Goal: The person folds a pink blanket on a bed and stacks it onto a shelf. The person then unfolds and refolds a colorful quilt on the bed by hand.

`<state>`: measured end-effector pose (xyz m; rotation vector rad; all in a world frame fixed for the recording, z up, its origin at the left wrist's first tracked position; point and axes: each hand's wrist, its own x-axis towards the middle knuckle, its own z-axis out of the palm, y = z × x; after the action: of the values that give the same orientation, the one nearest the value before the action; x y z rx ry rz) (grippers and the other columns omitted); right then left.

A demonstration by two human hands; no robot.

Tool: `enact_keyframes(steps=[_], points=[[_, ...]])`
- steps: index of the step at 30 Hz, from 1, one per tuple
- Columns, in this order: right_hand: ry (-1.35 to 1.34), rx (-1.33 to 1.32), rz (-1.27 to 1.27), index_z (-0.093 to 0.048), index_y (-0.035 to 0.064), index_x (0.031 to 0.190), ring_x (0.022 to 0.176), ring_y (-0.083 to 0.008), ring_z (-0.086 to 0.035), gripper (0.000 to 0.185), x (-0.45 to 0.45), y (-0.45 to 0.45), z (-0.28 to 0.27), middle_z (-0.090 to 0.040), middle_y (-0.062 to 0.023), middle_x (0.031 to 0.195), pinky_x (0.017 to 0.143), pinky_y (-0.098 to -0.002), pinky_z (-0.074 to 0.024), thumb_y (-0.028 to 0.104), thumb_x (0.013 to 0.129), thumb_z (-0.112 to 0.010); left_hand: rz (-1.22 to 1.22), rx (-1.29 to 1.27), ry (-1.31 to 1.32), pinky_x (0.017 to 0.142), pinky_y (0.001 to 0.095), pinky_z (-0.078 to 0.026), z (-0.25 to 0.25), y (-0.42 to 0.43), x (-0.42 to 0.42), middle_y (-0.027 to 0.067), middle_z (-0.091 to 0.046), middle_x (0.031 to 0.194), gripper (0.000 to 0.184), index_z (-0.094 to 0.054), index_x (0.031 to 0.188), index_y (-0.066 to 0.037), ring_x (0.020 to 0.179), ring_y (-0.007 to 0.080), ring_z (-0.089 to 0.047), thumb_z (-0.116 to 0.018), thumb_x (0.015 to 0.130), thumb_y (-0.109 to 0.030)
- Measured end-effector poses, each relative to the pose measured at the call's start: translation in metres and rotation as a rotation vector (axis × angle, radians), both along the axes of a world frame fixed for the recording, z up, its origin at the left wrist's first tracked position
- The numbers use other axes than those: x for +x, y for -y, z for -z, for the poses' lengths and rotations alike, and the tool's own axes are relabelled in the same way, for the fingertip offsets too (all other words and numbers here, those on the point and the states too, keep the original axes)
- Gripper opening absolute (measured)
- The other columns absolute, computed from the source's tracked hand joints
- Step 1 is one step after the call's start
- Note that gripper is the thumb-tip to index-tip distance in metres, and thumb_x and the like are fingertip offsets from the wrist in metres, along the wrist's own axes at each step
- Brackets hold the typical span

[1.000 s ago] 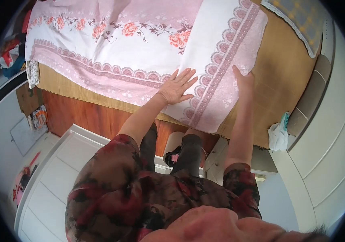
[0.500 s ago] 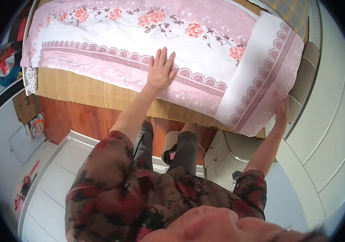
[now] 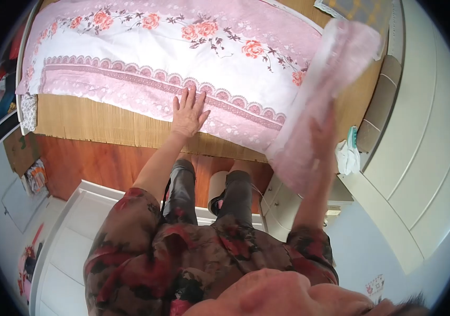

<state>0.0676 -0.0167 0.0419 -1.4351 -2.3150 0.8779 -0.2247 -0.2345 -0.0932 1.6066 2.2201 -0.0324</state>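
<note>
A: How did the cloth (image 3: 156, 47) strike us: heavy?

B: Prob. light for its size, soft & limp. Not fragile, but apt to crease & slide a bit on the tan mat (image 3: 98, 118). We judged the hem of the loose end (image 3: 341, 52) the best hold, w/ a flat palm bracing the near border.

A: And our L hand (image 3: 187, 117)?

B: Palm down, fingers spread on the near border. Most of the cloth lay beyond it & off to both sides — the loose end well to its R.

A: R hand (image 3: 324, 129)?

B: Blurred. It was right at the loose end, fabric just beside & beyond it; we couldn't tell if the fingers pinched it or only touched.

A: Cloth overall?

B: Laid out lengthwise over the mat — its R end bunched, reaching up nr the grey checked pad (image 3: 359, 9). A white bag (image 3: 345, 160) sat nr our R forearm.
</note>
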Motion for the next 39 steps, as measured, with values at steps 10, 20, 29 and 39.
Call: enact_keyframes(steps=[10,20,29,39], points=[[0.159,-0.337,-0.092,-0.033,0.0014,0.137,0.123,-0.0377,-0.038,0.065,-0.178,0.112,0.033,-0.04,-0.0241,0.133,0.105,-0.0448,-0.0305,0.022,0.083,-0.062,-0.74,0.318,0.892,0.088,0.0348,-0.047,-0.013,-0.01,-0.016,0.0187,-0.059,0.111,0.047,-0.05,0.126,-0.002,0.101,0.0319,-0.058,-0.059,0.088,-0.029],[0.167,0.298,0.243,-0.041,0.0032,0.133,0.121,-0.0361,-0.038,0.061,-0.106,0.048,0.071,-0.036,-0.02,0.135,0.099,-0.0502,-0.0324,0.028,0.081,-0.063,0.02,0.323,0.382,0.106,0.0438,-0.029,-0.023,-0.015,0.016,0.0212,-0.027,0.142,0.073,-0.03,0.14,-0.005,0.129,0.0331,-0.032,-0.062,0.083,-0.038],[0.454,0.378,-0.054,-0.041,0.0125,0.133,0.127,-0.0376,-0.032,0.058,-0.104,0.053,0.165,-0.035,-0.0197,0.137,0.1,-0.0584,-0.0275,0.035,0.083,-0.059,0.342,-0.044,0.093,0.113,0.0458,-0.011,0.009,-0.004,0.031,0.0091,-0.014,0.152,0.071,-0.023,0.144,-0.012,0.139,0.0266,-0.014,-0.044,0.088,-0.052],[-0.028,-0.058,0.601,-0.054,-0.0048,0.116,0.081,-0.0293,-0.062,0.049,-0.027,0.028,0.151,-0.064,-0.0197,0.098,0.069,-0.0375,-0.0485,0.032,0.083,-0.062,0.296,-0.139,0.099,0.112,0.0486,-0.01,-0.003,-0.011,0.036,0.0078,-0.009,0.153,0.071,-0.017,0.146,-0.015,0.141,0.0274,-0.008,-0.046,0.09,-0.049]])
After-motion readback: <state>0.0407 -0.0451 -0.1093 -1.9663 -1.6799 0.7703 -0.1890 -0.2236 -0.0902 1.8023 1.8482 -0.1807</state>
